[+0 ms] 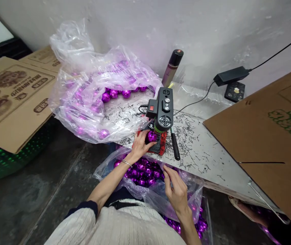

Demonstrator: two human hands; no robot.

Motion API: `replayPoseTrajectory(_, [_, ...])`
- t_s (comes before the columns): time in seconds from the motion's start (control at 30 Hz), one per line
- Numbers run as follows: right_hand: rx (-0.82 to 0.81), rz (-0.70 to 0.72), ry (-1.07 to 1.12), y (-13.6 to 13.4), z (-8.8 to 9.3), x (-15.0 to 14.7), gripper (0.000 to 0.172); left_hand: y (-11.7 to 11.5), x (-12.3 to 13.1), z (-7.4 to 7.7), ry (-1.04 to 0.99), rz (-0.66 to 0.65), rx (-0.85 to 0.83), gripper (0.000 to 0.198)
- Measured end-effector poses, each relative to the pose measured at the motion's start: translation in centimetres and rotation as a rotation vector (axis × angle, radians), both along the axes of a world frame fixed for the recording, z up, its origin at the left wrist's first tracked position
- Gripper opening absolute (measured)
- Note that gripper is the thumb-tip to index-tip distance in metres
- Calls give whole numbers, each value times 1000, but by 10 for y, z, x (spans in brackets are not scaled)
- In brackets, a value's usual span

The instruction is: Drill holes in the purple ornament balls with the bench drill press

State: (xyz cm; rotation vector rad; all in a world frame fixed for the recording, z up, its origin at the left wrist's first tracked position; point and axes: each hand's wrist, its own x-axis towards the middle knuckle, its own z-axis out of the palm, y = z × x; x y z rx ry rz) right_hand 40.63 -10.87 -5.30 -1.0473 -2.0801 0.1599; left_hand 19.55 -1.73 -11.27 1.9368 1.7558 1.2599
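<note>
A shiny purple bauble (152,136) sits beneath the head of a small black bench machine (165,105) with a red switch. The fingers and thumb of my left hand (140,144) are closed around its near side. Above the open plastic bag of purple baubles (142,172) hovers my right hand (176,189), thumb and fingertips drawn together. Whatever is in that pinch, if anything, is too small to make out. The machine's lever (175,146) hangs at its right side, touched by neither hand. Under the machine lies a red mat (163,143).
A second clear bag (76,105) with purple baubles spreads over the left of the table (198,143). Small dark bits litter the tabletop. Behind the machine stands a spray can (172,68). Cardboard boxes (15,95) flank both sides. A black power adapter (232,75) with a cable is at right.
</note>
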Motion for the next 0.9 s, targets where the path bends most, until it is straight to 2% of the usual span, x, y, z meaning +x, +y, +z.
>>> replayPoseTrajectory(0.13, [-3,-12,-1,-2,-1,2,31,0,1,-7,15,-32,59,56])
replayPoseTrajectory(0.3, [45,-11,1,4,4,1,37,5,-4,-17,-55,-83,36,66])
replayPoseTrajectory(0.4, [128,-49,60,23,13,-6,51,8,-5,-20,-100,-96,13,72])
replayPoseTrajectory(0.53, [320,-91,98,64,30,-23,65,8,-4,-19,-124,-87,-12,72])
replayPoseTrajectory(0.6, [367,-76,118,82,37,-32,59,7,-4,-17,-123,-78,-34,72])
replayPoseTrajectory(0.77, [287,42,222,101,43,-49,22,6,-4,-15,-128,-99,-37,69])
replayPoseTrajectory(0.9, [324,45,305,103,27,-63,30,7,-4,-15,-126,-88,-44,67])
